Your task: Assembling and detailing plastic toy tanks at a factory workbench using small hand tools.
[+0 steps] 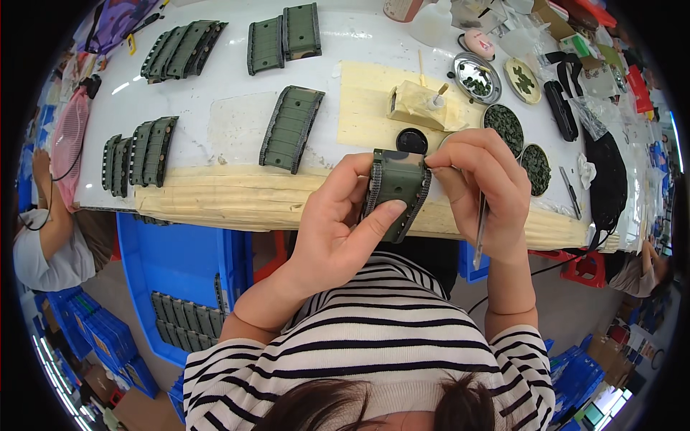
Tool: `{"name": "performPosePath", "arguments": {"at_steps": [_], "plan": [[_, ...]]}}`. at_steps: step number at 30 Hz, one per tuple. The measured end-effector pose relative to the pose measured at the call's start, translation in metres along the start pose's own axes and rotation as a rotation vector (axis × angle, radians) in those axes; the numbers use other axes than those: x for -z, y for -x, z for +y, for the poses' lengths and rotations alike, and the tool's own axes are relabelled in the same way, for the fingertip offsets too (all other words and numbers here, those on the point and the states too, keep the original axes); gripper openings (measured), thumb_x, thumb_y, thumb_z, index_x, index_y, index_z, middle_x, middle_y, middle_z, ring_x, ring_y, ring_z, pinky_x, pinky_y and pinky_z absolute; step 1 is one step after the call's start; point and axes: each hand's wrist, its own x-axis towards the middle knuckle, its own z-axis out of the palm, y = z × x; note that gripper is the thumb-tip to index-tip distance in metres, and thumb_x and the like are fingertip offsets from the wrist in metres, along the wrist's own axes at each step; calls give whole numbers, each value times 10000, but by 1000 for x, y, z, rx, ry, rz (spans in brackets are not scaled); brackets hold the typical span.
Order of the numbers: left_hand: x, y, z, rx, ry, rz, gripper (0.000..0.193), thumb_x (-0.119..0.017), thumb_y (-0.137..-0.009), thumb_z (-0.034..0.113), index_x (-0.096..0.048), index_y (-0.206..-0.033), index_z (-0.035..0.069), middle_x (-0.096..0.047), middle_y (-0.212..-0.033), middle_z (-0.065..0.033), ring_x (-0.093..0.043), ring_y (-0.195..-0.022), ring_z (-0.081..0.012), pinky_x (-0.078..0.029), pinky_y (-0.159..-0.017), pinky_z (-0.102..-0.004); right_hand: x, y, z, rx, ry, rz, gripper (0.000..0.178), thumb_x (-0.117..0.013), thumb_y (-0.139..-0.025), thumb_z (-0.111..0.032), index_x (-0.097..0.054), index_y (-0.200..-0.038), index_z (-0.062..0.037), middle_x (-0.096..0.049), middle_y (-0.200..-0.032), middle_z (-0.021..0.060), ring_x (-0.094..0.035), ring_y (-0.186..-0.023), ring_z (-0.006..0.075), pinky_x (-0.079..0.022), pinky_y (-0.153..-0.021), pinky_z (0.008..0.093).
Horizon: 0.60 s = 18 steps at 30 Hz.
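Observation:
My left hand (323, 237) grips a dark green curved plastic panel (399, 188) with dark toothed side edges and a small round hole, the thumb lying across its face. At the panel's upper right edge, the pinched fingertips of my right hand (496, 179) touch it; any small piece between them is hidden. A thin metal tool (480, 233), perhaps tweezers, is tucked in that same hand and points down. Just beyond the panel sits a round black dish (412, 141). Tins of small dark green pieces (503, 128) stand to the right of it.
Similar green panels (292, 129) lie on the white table (194, 93). A tape-covered block (417, 105) holds a small bottle. At right are a metal dish (477, 77), a black pouch (560, 111) and a pen-like knife (571, 192). A blue crate (169, 248) holds more panels below the edge.

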Motion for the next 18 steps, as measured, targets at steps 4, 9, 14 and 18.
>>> {"name": "performPosePath", "arguments": {"at_steps": [4, 9, 14, 18], "plan": [[0, -2, -2, -53, -18, 28, 342, -514, -942, 18, -393, -1259, -27, -596, -1142, -163, -618, -1069, -228, -536, -920, -360, -1, 3, 2, -79, -66, 14, 194, -729, -723, 58, -669, -890, -21, -612, -810, 71, -581, -629, 164, -434, -506, 253], [-2, -1, -2, -70, -25, 32, 332, -513, -940, 14, -390, -1247, -26, -596, -1140, -165, -616, -1068, -221, -535, -915, -351, 0, 5, -2, -151, -84, 10, 203, -733, -716, 65, -681, -890, -26, -613, -803, 64, -556, -608, 144, -392, -478, 234], [-2, -1, -1, -83, -68, 23, 325, -504, -939, 2, -390, -1242, -31, -598, -1138, -172, -614, -1059, -212, -527, -927, -351, -2, 3, -2, -49, -39, 57, 205, -741, -706, 54, -672, -885, -15, -610, -795, 73, -585, -623, 168, -432, -493, 247], [-1, 1, -4, -90, -97, 23, 335, -503, -940, 1, -386, -1251, -32, -593, -1148, -172, -609, -1065, -208, -520, -932, -349, -3, 2, -3, 19, 48, 45, 204, -738, -706, 51, -659, -886, -6, -607, -795, 86, -609, -652, 191, -471, -522, 267]]}}
